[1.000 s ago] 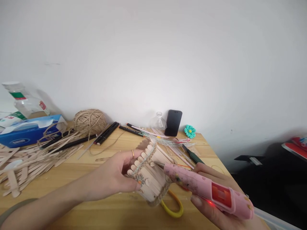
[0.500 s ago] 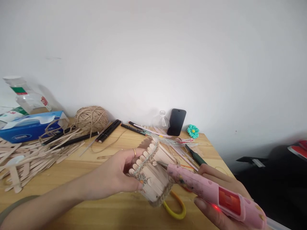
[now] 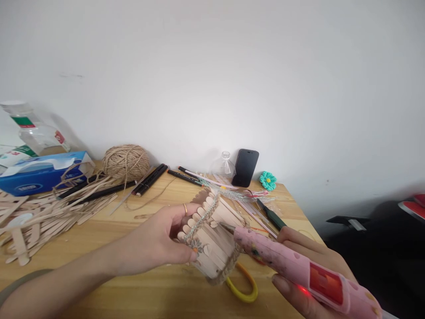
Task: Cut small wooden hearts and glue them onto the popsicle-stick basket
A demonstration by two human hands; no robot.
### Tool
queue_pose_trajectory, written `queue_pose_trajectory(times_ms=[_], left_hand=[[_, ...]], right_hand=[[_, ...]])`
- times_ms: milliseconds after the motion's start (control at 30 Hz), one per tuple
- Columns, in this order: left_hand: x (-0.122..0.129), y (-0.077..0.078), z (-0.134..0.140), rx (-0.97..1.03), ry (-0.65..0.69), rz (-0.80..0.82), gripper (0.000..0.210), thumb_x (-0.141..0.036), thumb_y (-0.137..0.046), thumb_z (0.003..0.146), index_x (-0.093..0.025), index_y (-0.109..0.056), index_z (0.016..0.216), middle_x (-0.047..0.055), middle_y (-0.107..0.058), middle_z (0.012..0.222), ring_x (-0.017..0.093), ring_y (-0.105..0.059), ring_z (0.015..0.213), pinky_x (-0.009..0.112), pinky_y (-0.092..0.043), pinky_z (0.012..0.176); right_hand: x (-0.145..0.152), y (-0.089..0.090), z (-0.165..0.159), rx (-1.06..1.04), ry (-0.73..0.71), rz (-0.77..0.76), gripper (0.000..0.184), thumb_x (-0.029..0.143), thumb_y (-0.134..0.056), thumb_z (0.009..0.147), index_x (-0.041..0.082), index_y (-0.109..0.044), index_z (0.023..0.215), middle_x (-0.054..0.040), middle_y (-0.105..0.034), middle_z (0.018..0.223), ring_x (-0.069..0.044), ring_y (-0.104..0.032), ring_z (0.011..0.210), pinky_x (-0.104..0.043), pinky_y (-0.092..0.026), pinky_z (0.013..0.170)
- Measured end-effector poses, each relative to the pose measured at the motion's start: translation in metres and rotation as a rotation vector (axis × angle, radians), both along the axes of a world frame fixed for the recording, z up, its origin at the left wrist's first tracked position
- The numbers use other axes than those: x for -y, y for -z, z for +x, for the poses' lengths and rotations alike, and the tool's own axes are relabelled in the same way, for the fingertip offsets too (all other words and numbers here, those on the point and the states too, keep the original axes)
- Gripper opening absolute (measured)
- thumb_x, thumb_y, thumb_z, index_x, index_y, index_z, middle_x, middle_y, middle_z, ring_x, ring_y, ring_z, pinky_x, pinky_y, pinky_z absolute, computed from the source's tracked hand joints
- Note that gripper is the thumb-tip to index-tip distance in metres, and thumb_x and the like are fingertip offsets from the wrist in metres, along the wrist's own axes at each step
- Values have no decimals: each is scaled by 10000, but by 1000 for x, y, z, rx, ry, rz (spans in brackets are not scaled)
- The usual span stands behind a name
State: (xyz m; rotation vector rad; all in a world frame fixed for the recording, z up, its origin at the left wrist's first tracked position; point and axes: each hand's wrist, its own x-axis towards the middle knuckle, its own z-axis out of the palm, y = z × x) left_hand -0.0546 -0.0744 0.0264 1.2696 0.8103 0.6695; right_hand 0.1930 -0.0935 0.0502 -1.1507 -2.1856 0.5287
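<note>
Head view: stick-built container tilted over the worktop, glittery braid along one edge. Your left hand: grip closed on the container near that braid. Your right hand: grip wrapped round the pink glue gun, nozzle at the container's wall, contact unclear. Yellow loop just beside; phone farther back.

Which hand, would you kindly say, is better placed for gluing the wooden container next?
Probably the right hand: it holds the pink glue gun, its nozzle aimed at the wooden container. The left hand is busy holding that container.
</note>
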Motion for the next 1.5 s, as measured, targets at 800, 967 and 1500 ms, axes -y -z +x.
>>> queue_pose_trajectory(times_ms=[800, 967, 1500], left_hand=[[1, -8, 4, -8, -4, 18, 403, -131, -636, 695, -177, -564, 1089, -13, -663, 863, 160, -575, 814, 238, -441, 721], [1, -6, 5, 0, 10, 15, 435, -109, -644, 681, -166, -555, 1103, -2, -662, 877, 155, -571, 809, 237, -440, 722], [-3, 0, 7, 95, 13, -34, 416, -121, -678, 669, -181, -590, 1071, -9, -676, 885, 125, -590, 779, 193, -445, 692]], right_hand=[[-1, -6, 0, 66, -68, -35, 285, 276, -531, 809, 259, -664, 1061, -27, -615, 660, -193, -599, 636, -299, -529, 590], [-1, -8, 0, 49, -49, -40, 253, 325, -549, 800, 275, -683, 1009, -21, -585, 614, -208, -605, 629, -289, -532, 551], [3, 1, 11, -214, 81, -116, 213, 410, -604, 756, 294, -681, 918, -22, -614, 696, -193, -616, 641, -249, -521, 508]])
